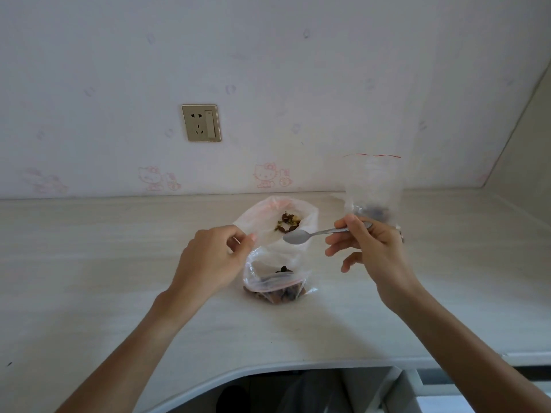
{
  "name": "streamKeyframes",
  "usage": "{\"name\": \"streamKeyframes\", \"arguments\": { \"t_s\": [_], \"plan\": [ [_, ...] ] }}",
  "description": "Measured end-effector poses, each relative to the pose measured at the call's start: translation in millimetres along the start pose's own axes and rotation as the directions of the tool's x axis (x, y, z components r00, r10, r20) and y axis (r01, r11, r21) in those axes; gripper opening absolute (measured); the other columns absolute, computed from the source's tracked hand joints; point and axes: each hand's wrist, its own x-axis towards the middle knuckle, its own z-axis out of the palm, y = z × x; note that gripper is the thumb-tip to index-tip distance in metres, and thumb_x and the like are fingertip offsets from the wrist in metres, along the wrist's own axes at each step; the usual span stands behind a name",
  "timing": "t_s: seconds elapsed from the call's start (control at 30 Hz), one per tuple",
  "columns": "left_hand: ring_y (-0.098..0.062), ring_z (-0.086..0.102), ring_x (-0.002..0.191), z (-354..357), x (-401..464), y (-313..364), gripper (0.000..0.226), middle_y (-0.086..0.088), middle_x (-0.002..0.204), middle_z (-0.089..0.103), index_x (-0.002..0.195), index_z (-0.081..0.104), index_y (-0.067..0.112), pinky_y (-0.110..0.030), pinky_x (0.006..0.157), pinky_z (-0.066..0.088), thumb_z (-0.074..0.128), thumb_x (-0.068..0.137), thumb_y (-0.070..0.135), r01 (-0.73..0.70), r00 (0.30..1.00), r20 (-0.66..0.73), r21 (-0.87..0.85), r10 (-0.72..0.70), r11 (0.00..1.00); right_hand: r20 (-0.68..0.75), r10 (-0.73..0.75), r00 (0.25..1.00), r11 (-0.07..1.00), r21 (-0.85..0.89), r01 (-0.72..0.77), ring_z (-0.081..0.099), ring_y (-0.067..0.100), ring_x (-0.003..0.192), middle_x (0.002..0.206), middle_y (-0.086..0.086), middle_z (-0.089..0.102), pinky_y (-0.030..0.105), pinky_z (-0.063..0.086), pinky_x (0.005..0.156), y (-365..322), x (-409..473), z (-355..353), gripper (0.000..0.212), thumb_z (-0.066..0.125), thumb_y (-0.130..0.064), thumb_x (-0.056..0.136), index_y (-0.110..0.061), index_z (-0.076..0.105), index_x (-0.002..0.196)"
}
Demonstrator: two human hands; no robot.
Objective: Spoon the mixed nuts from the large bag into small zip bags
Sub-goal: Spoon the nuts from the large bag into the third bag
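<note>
The large bag (307, 225) stands open at the middle of the desk, with mixed nuts (287, 221) visible inside. My left hand (214, 260) pinches its left rim. My right hand (372, 248) grips the handle of a metal spoon (298, 236); the spoon's bowl looks empty and hovers over the large bag's front edge. A small zip bag (275, 281) with nuts in its bottom sits just in front of the large bag, its mouth open. A second small zip bag (372, 189) with a red zip line stands upright behind my right hand, with some nuts at its bottom.
The pale desk (119, 278) runs along a wall with a power socket (202, 123). The desk's curved front edge (268, 371) is near me, with dark space below it. A side panel rises at the far right.
</note>
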Motion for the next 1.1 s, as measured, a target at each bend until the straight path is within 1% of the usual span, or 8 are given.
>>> {"name": "streamKeyframes", "arguments": {
  "t_s": [0.2,0.3,0.4,0.5,0.73,0.83,0.97,1.1],
  "plan": [
    [-0.002,0.064,0.07,5,41,11,0.015,0.017,0.076,0.067,0.091,0.07,0.033,-0.032,0.067,0.055,0.073,0.089,0.048,-0.034,0.991,-0.133,0.008,0.035,0.999,-0.1,0.035,0.994,0.996,-0.083,-0.043,0.076,0.025,0.076,0.086,0.01,0.078,0.034,0.057,0.047,9,35,16,0.034,0.045,-0.031,0.11,-0.009,0.069,0.102],
    [-0.01,0.066,0.094,20,72,15,0.043,0.011,0.11,0.065,0.12,0.064,0.025,-0.034,0.081,0.055,0.072,0.089,0.054,-0.046,0.997,-0.055,0.087,0.051,0.995,-0.085,-0.066,0.994,0.943,-0.33,0.034,0.074,0.022,0.079,0.087,0.004,0.077,0.041,0.059,0.053,15,49,29,0.03,0.042,-0.029,0.11,-0.019,0.067,0.098],
    [-0.019,0.063,0.11,39,103,18,0.07,0.003,0.127,0.061,0.135,0.054,0.018,-0.034,0.082,0.047,0.07,0.085,0.065,0.018,0.991,0.128,0.193,-0.044,0.981,0.001,-0.205,0.979,0.723,-0.674,0.152,0.071,0.015,0.078,0.091,-0.006,0.075,0.045,0.059,0.067,21,56,36,0.036,0.036,-0.036,0.11,-0.019,0.066,0.104],
    [-0.021,0.065,0.096,60,125,17,0.067,0.003,0.108,0.066,0.121,0.058,0.017,-0.033,0.072,0.046,0.073,0.08,0.068,0.106,0.938,0.294,0.261,-0.183,0.96,0.07,-0.288,0.955,0.567,-0.791,0.23,0.068,0.019,0.069,0.084,-0.001,0.074,0.045,0.057,0.064,23,59,38,0.043,0.03,-0.038,0.109,-0.015,0.065,0.101],
    [-0.017,0.051,0.055,86,132,-2,0.034,0.002,0.065,0.053,0.065,0.047,0.013,-0.026,0.048,0.033,0.066,0.084,0.033,0.244,0.909,0.321,0.105,-0.265,0.964,0.182,-0.484,0.856,0.325,-0.871,0.369,0.05,0.019,0.04,0.053,-0.001,0.054,0.034,0.038,0.036,24,58,40,0.038,0.036,-0.027,0.109,-0.01,0.06,0.085],
    [-0.019,0.037,0.053,87,129,-9,0.036,0.002,0.059,0.038,0.063,0.035,0.015,-0.028,0.049,0.024,0.064,0.084,0.018,0.266,0.923,0.29,-0.011,-0.252,0.964,0.16,-0.515,0.842,0.338,-0.865,0.371,0.046,0.019,0.036,0.051,-0.001,0.051,0.031,0.034,0.033,29,57,41,0.037,0.038,-0.024,0.108,-0.01,0.057,0.08],
    [-0.02,0.033,0.057,82,126,-9,0.038,0.002,0.058,0.032,0.063,0.031,0.017,-0.03,0.051,0.021,0.065,0.081,0.017,0.268,0.935,0.265,-0.09,-0.236,0.959,0.104,-0.48,0.871,0.455,-0.819,0.349,0.058,0.018,0.047,0.068,0.002,0.066,0.036,0.048,0.042,33,58,39,0.04,0.031,-0.031,0.108,-0.011,0.061,0.091],
    [-0.017,0.029,0.05,80,126,-9,0.039,0.007,0.052,0.028,0.059,0.028,0.019,-0.027,0.047,0.018,0.063,0.078,0.018,0.263,0.945,0.227,-0.091,-0.237,0.961,0.173,-0.415,0.893,0.38,-0.859,0.343,0.066,0.026,0.06,0.08,0.007,0.071,0.045,0.055,0.052,38,60,37,0.039,0.034,-0.028,0.109,-0.007,0.066,0.105]
  ]
}}
